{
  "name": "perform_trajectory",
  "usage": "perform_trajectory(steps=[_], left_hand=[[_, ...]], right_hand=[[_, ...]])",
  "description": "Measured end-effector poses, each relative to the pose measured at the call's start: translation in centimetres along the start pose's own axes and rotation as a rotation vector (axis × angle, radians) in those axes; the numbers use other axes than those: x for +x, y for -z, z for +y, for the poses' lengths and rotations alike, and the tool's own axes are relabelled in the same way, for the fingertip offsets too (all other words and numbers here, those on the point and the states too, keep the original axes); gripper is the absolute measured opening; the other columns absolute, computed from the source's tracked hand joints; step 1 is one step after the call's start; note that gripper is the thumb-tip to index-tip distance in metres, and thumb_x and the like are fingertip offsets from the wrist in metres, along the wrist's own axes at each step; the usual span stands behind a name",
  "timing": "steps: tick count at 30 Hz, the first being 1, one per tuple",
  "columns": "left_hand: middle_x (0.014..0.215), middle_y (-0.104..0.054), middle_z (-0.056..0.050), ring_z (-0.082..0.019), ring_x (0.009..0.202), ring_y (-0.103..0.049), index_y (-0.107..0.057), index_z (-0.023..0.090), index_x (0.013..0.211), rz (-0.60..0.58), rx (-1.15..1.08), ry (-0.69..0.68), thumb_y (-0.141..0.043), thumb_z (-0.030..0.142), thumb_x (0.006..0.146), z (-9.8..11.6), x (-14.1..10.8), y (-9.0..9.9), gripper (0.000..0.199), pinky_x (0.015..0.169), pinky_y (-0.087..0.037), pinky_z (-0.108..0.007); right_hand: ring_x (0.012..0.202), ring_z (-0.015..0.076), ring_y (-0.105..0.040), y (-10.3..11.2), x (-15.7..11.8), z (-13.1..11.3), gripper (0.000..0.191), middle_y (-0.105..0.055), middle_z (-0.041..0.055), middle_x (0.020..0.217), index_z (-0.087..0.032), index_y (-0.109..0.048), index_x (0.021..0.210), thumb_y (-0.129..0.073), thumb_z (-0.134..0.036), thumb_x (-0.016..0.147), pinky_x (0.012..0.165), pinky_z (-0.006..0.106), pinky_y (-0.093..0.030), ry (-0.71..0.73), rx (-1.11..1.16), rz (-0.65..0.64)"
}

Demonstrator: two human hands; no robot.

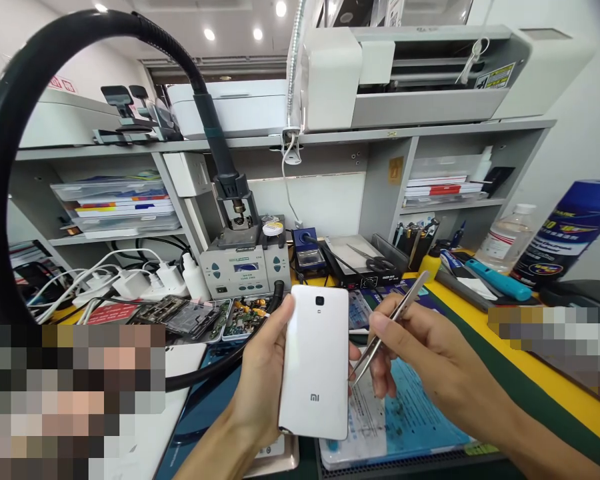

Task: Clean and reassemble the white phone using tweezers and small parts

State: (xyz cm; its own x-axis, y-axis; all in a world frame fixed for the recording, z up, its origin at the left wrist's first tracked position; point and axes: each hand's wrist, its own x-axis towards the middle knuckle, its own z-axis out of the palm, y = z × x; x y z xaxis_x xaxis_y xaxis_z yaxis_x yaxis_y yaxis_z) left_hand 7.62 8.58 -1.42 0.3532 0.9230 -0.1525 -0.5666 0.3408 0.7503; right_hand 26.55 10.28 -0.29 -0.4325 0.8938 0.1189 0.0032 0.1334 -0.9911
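Note:
My left hand (263, 373) grips a white smartphone (315, 353) upright, its back towards me, with a camera lens near the top and an "mi" logo near the bottom. One bottom corner of the phone looks dark. In my right hand (420, 347) is a pair of metal tweezers (393, 317), held between thumb and fingers. Their tips point down beside the phone's right edge; I cannot tell whether they touch it. Below both hands lies a blue and white printed pad (410, 420), stained with dark spots. Part of another device (275, 460) shows beneath the phone.
A grey soldering station (245, 270) stands behind, with opened phone parts (180, 317) and a tray of small components (247, 313) before it. A thick black hose (95, 27) arches at the left. Scissors (375, 260), a clear bottle (507, 237) and a blue spray can (563, 233) are at the right.

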Motion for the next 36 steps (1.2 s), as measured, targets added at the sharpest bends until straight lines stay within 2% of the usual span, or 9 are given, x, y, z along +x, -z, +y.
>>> perform_trajectory(steps=[5,13,24,36], left_hand=[[0.087,-0.072,-0.018,-0.024,0.066,-0.063,-0.069,0.008,0.111,0.006,-0.003,-0.008,-0.042,0.060,0.090,0.0,0.0,-0.1,0.062,0.063,-0.050,-0.035],[0.089,-0.073,-0.019,-0.026,0.068,-0.065,-0.066,0.008,0.117,0.017,-0.006,0.014,-0.042,0.063,0.088,0.2,0.0,0.1,0.066,0.066,-0.050,-0.037],[0.089,-0.073,-0.019,-0.024,0.068,-0.066,-0.067,0.009,0.111,0.049,-0.087,-0.024,-0.045,0.060,0.089,0.4,0.0,0.0,0.060,0.063,-0.052,-0.033],[0.092,-0.072,-0.019,-0.028,0.073,-0.068,-0.063,0.010,0.122,0.090,-0.069,-0.058,-0.044,0.061,0.089,0.6,0.0,-0.1,0.063,0.067,-0.052,-0.038]], right_hand=[[0.051,0.0148,-0.062,0.2,0.1,0.2,0.031,-0.062,-0.0015,0.060,-0.022,-0.051,0.081,-0.052,-0.050,0.096,0.048,0.025,-0.050,-0.031,0.006,-0.015],[0.052,0.0165,-0.063,0.4,0.3,0.4,0.030,-0.063,-0.0010,0.060,-0.023,-0.053,0.082,-0.054,-0.050,0.094,0.049,0.027,-0.051,-0.041,0.010,-0.025],[0.052,0.0174,-0.066,0.2,0.9,0.4,0.030,-0.067,0.0013,0.064,-0.020,-0.052,0.083,-0.053,-0.047,0.096,0.047,0.027,-0.053,-0.073,0.103,-0.038],[0.054,0.0185,-0.068,-0.3,1.1,0.6,0.035,-0.069,0.0034,0.062,-0.019,-0.051,0.080,-0.053,-0.050,0.095,0.048,0.027,-0.053,-0.126,0.106,-0.001]])
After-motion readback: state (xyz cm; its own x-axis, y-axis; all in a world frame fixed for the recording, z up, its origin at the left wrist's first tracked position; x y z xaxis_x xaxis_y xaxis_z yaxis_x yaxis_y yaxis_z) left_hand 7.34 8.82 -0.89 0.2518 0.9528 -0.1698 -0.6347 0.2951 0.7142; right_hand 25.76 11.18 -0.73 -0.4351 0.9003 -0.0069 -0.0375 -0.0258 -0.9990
